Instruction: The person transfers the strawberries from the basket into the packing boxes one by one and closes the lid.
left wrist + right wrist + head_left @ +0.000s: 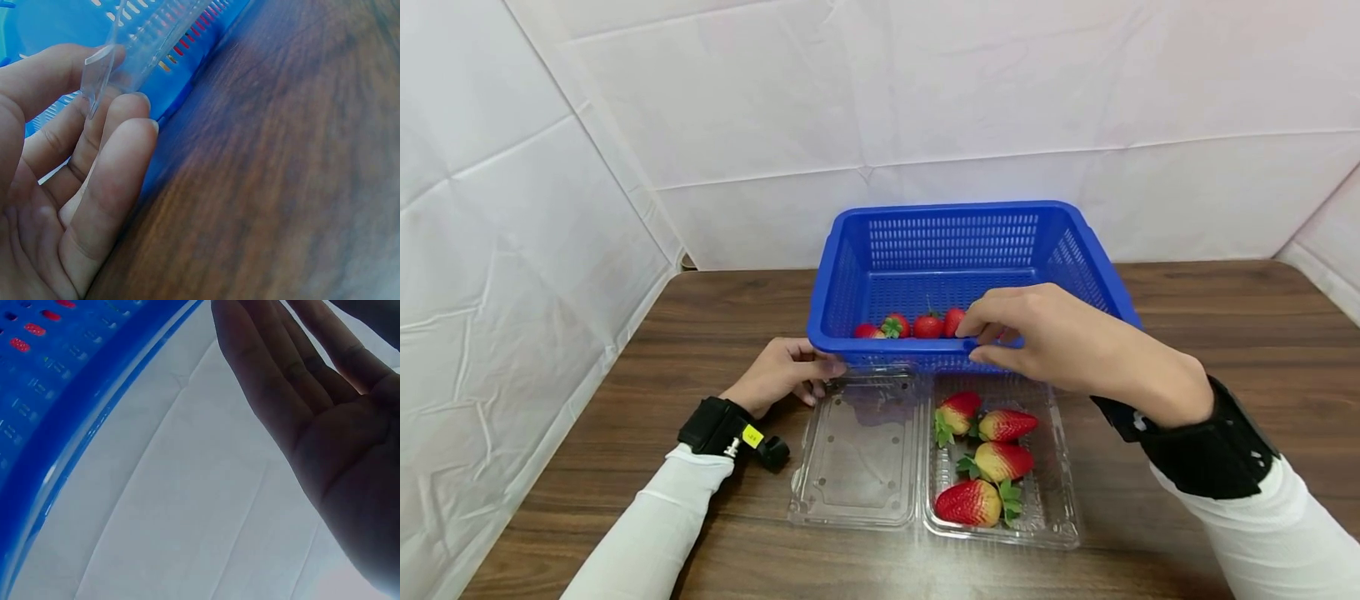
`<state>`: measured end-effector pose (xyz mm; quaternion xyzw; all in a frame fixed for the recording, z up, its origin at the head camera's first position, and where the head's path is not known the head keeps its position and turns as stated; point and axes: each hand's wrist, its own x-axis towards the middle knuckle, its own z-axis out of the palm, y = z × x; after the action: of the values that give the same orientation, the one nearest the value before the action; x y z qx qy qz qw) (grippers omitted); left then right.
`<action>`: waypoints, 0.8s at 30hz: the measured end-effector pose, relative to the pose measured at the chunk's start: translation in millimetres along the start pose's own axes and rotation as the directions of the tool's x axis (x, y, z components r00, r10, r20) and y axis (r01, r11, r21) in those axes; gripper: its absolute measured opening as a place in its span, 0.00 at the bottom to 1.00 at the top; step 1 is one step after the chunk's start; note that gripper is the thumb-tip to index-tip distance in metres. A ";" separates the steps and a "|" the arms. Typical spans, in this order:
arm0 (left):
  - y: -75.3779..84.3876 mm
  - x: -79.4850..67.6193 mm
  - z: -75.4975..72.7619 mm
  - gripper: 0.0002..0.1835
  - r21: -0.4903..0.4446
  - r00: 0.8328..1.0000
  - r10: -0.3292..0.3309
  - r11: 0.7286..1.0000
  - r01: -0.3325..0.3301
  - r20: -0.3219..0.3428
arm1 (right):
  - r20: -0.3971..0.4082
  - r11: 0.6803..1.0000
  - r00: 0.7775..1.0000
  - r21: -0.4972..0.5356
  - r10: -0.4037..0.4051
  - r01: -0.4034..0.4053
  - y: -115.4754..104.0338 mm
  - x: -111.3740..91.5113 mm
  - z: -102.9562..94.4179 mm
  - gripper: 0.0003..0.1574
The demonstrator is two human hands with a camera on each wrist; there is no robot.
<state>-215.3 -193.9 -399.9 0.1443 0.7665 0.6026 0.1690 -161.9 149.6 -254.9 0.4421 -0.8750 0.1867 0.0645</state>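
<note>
In the head view, my left hand [786, 372] pinches the far left corner of the clear plastic clamshell's lid [859, 454], beside the blue basket. The left wrist view shows that plastic edge [98, 78] between thumb and fingers. My right hand [1037, 333] reaches over the near rim of the blue basket [880, 343], fingertips right by a strawberry [953, 322]; its fingers look mostly straight in the right wrist view, their tips out of frame. Several red strawberries [928, 325] line the basket's near side. Several larger ones [967, 503] with pale yellow ends lie in the clamshell's tray [1052, 521].
Clamshell and basket stand on a dark wooden table [722, 321], the clamshell lying unfolded right in front of the basket. White sheeting [760, 108] hangs behind the table and along its left side. Black camera straps [1206, 450] circle both wrists.
</note>
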 end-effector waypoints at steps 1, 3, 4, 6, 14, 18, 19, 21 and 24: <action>0.2 -0.1 -0.4 0.16 0.001 1.000 0.001 1.000 -0.001 -0.002 | -0.007 1.000 1.000 -0.008 -0.001 0.001 0.8 0.4 -0.1 0.15; 0.5 -0.3 -0.9 0.16 0.000 1.000 0.002 1.000 -0.002 -0.005 | -0.024 1.000 1.000 -0.024 0.005 -0.005 2.6 1.3 0.1 0.14; 0.5 -0.5 -1.0 0.16 0.000 1.000 0.001 1.000 -0.001 -0.006 | -0.031 0.999 0.999 -0.030 0.011 -0.012 3.6 1.7 0.5 0.14; 0.6 -1.2 -1.1 0.16 0.003 1.000 0.003 1.000 -0.003 -0.003 | -0.043 0.999 0.999 -0.047 0.021 -0.023 5.6 2.2 1.6 0.14; -0.3 -3.4 -0.7 0.14 0.009 1.000 0.006 1.000 -0.006 -0.005 | -0.064 0.996 0.996 -0.069 0.060 -0.064 10.5 1.7 5.3 0.14; 0.9 -3.5 -0.3 0.14 0.011 1.000 0.007 1.000 -0.007 -0.008 | -0.057 0.994 0.995 -0.075 0.081 -0.085 14.6 1.9 7.6 0.13; 1.3 -3.2 0.0 0.14 0.008 1.000 0.007 1.000 -0.006 -0.009 | -0.054 0.993 0.995 -0.079 0.089 -0.093 16.0 2.1 8.4 0.13; 1.7 -2.3 0.3 0.15 0.010 1.000 0.007 1.000 -0.007 -0.008 | -0.046 0.990 0.993 -0.084 0.112 -0.116 19.1 2.4 9.9 0.12; 1.7 -1.2 0.4 0.15 0.011 1.000 0.007 1.000 -0.007 -0.002 | -0.018 0.984 0.988 -0.081 0.155 -0.156 23.8 2.5 12.1 0.11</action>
<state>-214.0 -193.6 -398.3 0.1474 0.7696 0.5989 0.1653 -181.8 156.0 -271.7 0.3681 -0.9134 0.1576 0.0728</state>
